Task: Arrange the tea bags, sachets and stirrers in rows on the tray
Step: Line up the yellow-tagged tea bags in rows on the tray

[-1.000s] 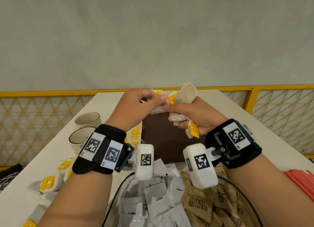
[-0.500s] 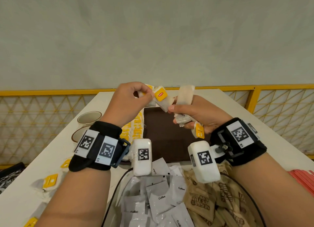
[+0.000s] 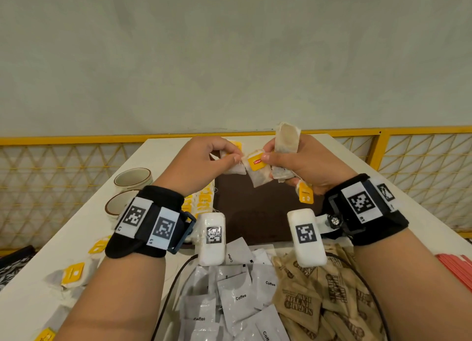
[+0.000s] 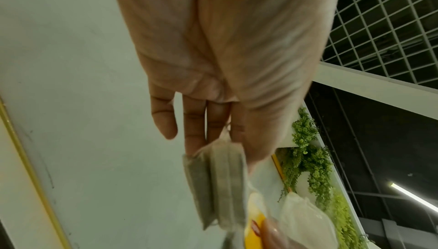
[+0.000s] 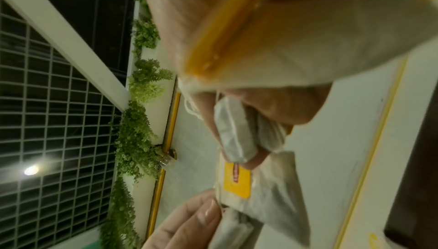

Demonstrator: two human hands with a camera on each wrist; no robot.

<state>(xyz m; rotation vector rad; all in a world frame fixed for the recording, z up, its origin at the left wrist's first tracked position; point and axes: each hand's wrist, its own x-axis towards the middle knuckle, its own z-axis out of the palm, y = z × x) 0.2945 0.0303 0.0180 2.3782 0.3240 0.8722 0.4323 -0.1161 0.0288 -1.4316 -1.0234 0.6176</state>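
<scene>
Nearest us, below our wrists, lie loose white coffee sachets (image 3: 240,297) and brown sugar sachets (image 3: 304,302), well short of the fingers. Beyond them the dark tray (image 3: 255,213) sits under our raised hands, with a row of yellow-tagged tea bags (image 3: 201,202) along its left edge, beneath the left wrist.

Above the tray, our left hand (image 3: 204,162) pinches a tea bag (image 3: 233,168) between thumb and fingertips. Our right hand (image 3: 304,164) curls round a bunch of tea bags (image 3: 286,141), its thumb pressing the yellow-labelled bag (image 3: 258,172) that hangs between the two thumbs. A loose tag (image 3: 305,195) dangles under the right fingers.

We judge the step to be separating one bag from the bunch, so the tea-bag row is only partly laid. The next move calls for freeing strings without tangling, then lowering one bag beside the row.

The head view alone shows the tray and row. The left wrist view shows folded bags (image 4: 218,183) hanging off the fingertips; the right wrist view shows string (image 5: 192,107) looping by the curled fingers (image 5: 284,107), both unseen from above.
</scene>
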